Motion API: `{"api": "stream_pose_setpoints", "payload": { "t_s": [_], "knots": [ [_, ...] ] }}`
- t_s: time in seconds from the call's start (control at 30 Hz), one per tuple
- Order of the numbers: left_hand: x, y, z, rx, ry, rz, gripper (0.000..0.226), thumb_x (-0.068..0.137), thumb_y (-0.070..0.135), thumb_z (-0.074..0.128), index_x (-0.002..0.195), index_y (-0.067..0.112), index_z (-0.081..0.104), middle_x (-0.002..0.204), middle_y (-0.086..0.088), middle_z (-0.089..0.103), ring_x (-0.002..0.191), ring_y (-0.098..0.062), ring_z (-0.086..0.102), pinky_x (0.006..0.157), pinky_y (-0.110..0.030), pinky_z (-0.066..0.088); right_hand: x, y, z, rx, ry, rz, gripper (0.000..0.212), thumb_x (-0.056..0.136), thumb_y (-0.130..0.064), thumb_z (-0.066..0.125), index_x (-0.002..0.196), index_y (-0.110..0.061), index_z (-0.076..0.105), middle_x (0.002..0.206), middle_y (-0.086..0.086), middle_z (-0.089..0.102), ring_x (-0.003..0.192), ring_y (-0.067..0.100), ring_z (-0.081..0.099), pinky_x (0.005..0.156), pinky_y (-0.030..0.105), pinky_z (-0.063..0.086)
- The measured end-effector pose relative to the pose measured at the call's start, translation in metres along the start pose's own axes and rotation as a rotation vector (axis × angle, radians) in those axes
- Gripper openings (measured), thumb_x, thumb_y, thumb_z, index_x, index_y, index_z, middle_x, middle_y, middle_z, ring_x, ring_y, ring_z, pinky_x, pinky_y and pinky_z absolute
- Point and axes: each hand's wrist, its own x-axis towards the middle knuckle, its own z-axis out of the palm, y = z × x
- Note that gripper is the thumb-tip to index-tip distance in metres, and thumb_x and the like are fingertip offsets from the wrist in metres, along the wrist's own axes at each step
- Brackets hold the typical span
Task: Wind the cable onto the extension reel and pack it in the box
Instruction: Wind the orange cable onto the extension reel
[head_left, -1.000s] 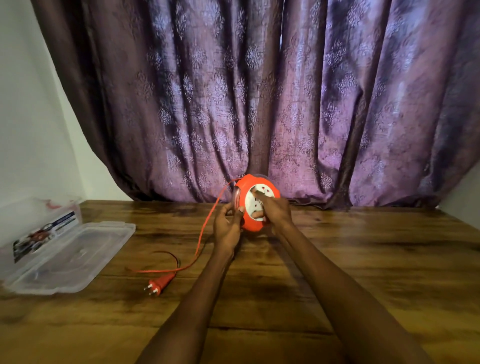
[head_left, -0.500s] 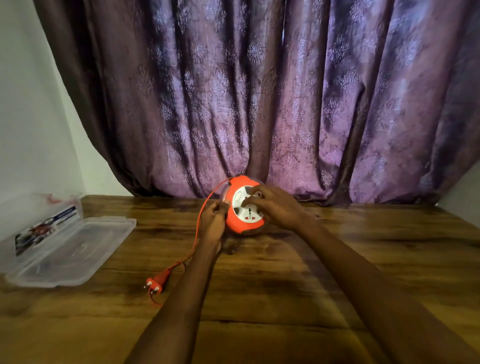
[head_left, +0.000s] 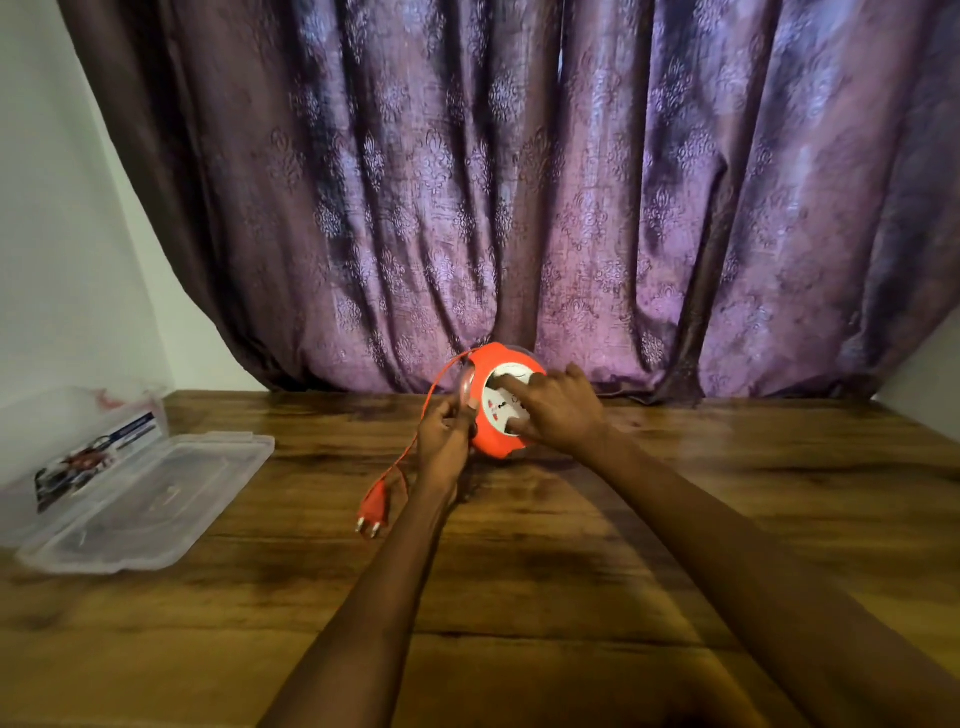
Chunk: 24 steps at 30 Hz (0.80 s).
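Observation:
An orange extension reel (head_left: 496, 439) with a white socket face stands on edge at the far middle of the wooden table (head_left: 571, 571). My left hand (head_left: 445, 434) grips its left rim. My right hand (head_left: 558, 410) lies on the white face, with fingers pressed into it. A thin orange cable (head_left: 434, 395) runs from the reel's top left down past my left hand to the orange plug (head_left: 373, 509), which hangs or lies just left of my left wrist. Only a short length of cable is outside the reel.
A clear plastic box (head_left: 83, 441) with a printed label stands open at the left table edge, its lid (head_left: 150, 504) lying flat beside it. A purple curtain (head_left: 519, 208) hangs right behind the table. A white wall is at the left.
The loose cable has shortened and the plug has slid across the table toward the reel. My right hand has shifted around the white face. The view has moved slightly.

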Motion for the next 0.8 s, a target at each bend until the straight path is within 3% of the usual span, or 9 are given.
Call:
{"api": "stream_pose_setpoints", "payload": {
  "t_s": [0.1, 0.2, 0.3, 0.37, 0.5, 0.63, 0.7, 0.8],
  "knots": [
    [-0.004, 0.002, 0.004, 0.024, 0.044, 0.056, 0.017, 0.098, 0.012, 0.061, 0.105, -0.003, 0.066, 0.076, -0.004, 0.058, 0.065, -0.011, 0.049, 0.061, -0.031, 0.042, 0.000, -0.017, 0.002, 0.326, 0.034, 0.361, 0.064, 0.068, -0.063, 0.064, 0.128, -0.046, 0.047, 0.106, 0.008, 0.074, 0.094, 0.034, 0.069, 0.077, 0.037, 0.050],
    [-0.003, 0.002, 0.001, 0.139, 0.058, 0.174, 0.020, 0.095, 0.005, 0.065, 0.109, -0.009, 0.067, 0.082, -0.005, 0.063, 0.068, -0.004, 0.054, 0.065, -0.028, 0.046, 0.004, -0.026, 0.004, 0.639, -0.027, 0.612, 0.066, 0.062, -0.066, 0.069, 0.121, -0.045, 0.048, 0.117, 0.011, 0.068, 0.112, 0.036, 0.061, 0.089, 0.039, 0.046],
    [0.000, 0.002, -0.005, 0.269, 0.060, 0.191, 0.028, 0.093, 0.007, 0.067, 0.118, -0.005, 0.068, 0.108, -0.027, 0.065, 0.097, -0.033, 0.063, 0.091, -0.046, 0.052, 0.006, -0.030, 0.007, 0.863, -0.066, 0.762, 0.067, 0.060, -0.065, 0.073, 0.119, -0.038, 0.053, 0.125, 0.006, 0.064, 0.120, 0.029, 0.056, 0.098, 0.038, 0.045],
    [0.000, 0.001, -0.006, 0.288, 0.060, 0.180, 0.033, 0.092, 0.009, 0.068, 0.123, -0.003, 0.066, 0.119, -0.027, 0.063, 0.109, -0.035, 0.062, 0.101, -0.048, 0.050, 0.009, -0.030, 0.008, 1.004, -0.053, 0.855, 0.066, 0.061, -0.063, 0.075, 0.115, -0.031, 0.056, 0.123, 0.005, 0.066, 0.114, 0.026, 0.061, 0.097, 0.038, 0.048],
    [-0.005, 0.002, 0.000, 0.183, 0.046, 0.116, 0.031, 0.093, 0.008, 0.068, 0.122, -0.001, 0.066, 0.122, -0.027, 0.064, 0.099, -0.023, 0.062, 0.095, -0.046, 0.053, 0.010, -0.027, 0.008, 1.095, -0.061, 0.919, 0.062, 0.059, -0.064, 0.075, 0.106, -0.028, 0.056, 0.115, 0.004, 0.070, 0.105, 0.025, 0.066, 0.093, 0.040, 0.052],
    [-0.007, 0.006, 0.000, 0.154, -0.017, 0.083, 0.017, 0.095, 0.007, 0.064, 0.107, -0.004, 0.071, 0.102, -0.024, 0.072, 0.090, -0.021, 0.062, 0.092, -0.053, 0.053, 0.004, -0.019, 0.014, 1.064, -0.059, 0.947, 0.061, 0.064, -0.060, 0.074, 0.113, -0.027, 0.057, 0.121, 0.006, 0.068, 0.111, 0.028, 0.063, 0.095, 0.039, 0.049],
    [-0.006, 0.011, -0.003, 0.221, -0.002, 0.153, 0.017, 0.098, 0.010, 0.060, 0.093, 0.000, 0.074, 0.089, -0.023, 0.074, 0.079, -0.018, 0.063, 0.080, -0.045, 0.056, 0.002, -0.012, 0.016, 1.036, -0.036, 0.949, 0.060, 0.067, -0.057, 0.074, 0.117, -0.029, 0.055, 0.124, 0.009, 0.066, 0.114, 0.031, 0.061, 0.095, 0.037, 0.047],
    [-0.008, 0.025, -0.012, 0.266, 0.076, 0.250, 0.031, 0.102, 0.023, 0.056, 0.078, 0.011, 0.071, 0.063, -0.002, 0.067, 0.054, -0.006, 0.059, 0.056, -0.026, 0.050, -0.001, -0.002, 0.013, 0.964, 0.023, 0.952, 0.060, 0.066, -0.057, 0.073, 0.118, -0.035, 0.053, 0.120, 0.012, 0.066, 0.112, 0.034, 0.061, 0.091, 0.037, 0.045]
  ]
}}
